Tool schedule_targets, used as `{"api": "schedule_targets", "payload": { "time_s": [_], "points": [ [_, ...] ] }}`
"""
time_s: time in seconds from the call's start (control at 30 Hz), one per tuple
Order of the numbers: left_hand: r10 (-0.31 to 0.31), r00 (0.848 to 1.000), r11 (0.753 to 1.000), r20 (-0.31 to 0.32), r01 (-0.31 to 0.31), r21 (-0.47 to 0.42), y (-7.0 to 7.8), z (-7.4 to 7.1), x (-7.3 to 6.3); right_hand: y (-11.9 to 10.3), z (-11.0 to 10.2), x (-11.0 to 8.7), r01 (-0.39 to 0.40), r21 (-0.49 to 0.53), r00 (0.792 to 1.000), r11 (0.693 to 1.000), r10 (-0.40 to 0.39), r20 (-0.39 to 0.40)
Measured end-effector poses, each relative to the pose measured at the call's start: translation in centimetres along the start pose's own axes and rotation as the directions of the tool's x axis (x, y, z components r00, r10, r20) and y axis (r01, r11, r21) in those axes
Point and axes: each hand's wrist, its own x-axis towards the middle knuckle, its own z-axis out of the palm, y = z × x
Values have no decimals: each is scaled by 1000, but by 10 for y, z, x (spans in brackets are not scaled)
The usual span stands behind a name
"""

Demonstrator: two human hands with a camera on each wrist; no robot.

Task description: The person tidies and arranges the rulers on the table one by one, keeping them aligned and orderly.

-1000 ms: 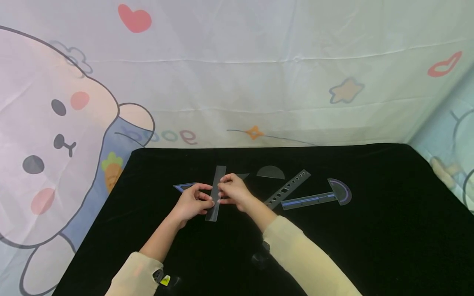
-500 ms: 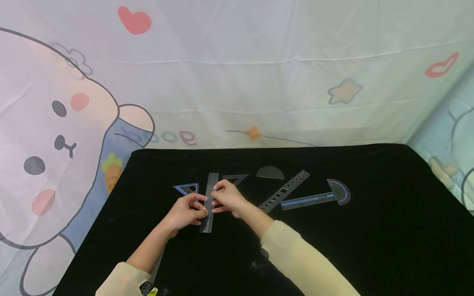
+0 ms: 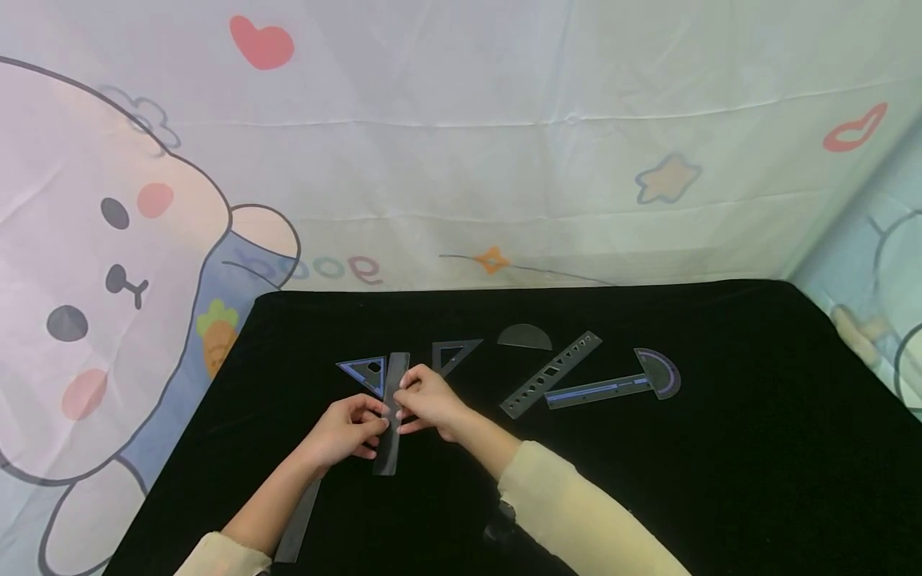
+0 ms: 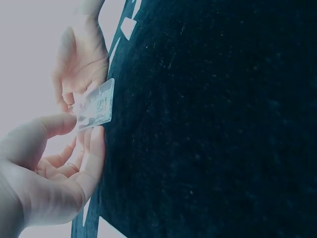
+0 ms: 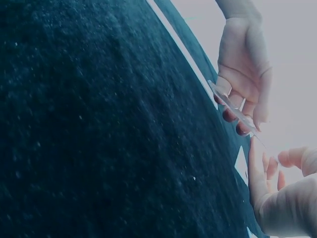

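Observation:
Both hands hold one clear plastic ruler (image 3: 386, 462) above the black cloth. My left hand (image 3: 340, 434) pinches its left edge between thumb and fingers, and my right hand (image 3: 434, 405) pinches the opposite edge. The left wrist view shows the ruler's near end (image 4: 103, 105) with small print on it. Seen nearly edge-on in the right wrist view, the ruler (image 5: 232, 106) slants between the hands. Just behind the left hand lies a blue-edged set square (image 3: 369, 373), partly behind the ruler. A second set square (image 3: 452, 354) lies beyond the right hand.
Farther right lie a clear semicircular protractor (image 3: 526, 336), a stencil ruler (image 3: 553, 374) and a blue-striped ruler (image 3: 598, 391) touching a blue-marked protractor (image 3: 661, 374). Another plain ruler (image 3: 295, 530) lies partly under the left forearm. A printed curtain (image 3: 547, 184) hangs behind the table.
Both hands have moved left and toward the person with the ruler. The second set square and the plain ruler by the left forearm have come into view.

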Motion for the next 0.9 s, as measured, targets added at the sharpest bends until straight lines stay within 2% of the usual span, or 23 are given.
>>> {"api": "schedule_targets", "payload": {
  "time_s": [0.33, 0.57, 0.9],
  "points": [
    [31, 997, 999, 76, -29, -29, -8, -8, -14, 6, 13, -4, 4, -6, 1000, 1000, -4, 9],
    [21, 998, 998, 61, -17, -58, -14, -12, -22, 11, 21, -4, 53, -7, 998, 999, -53, 30],
    [-2, 992, 998, 129, 11, -67, -22, -18, -37, 7, 21, -2, 86, 16, 996, 996, -86, 10]
  ]
}}
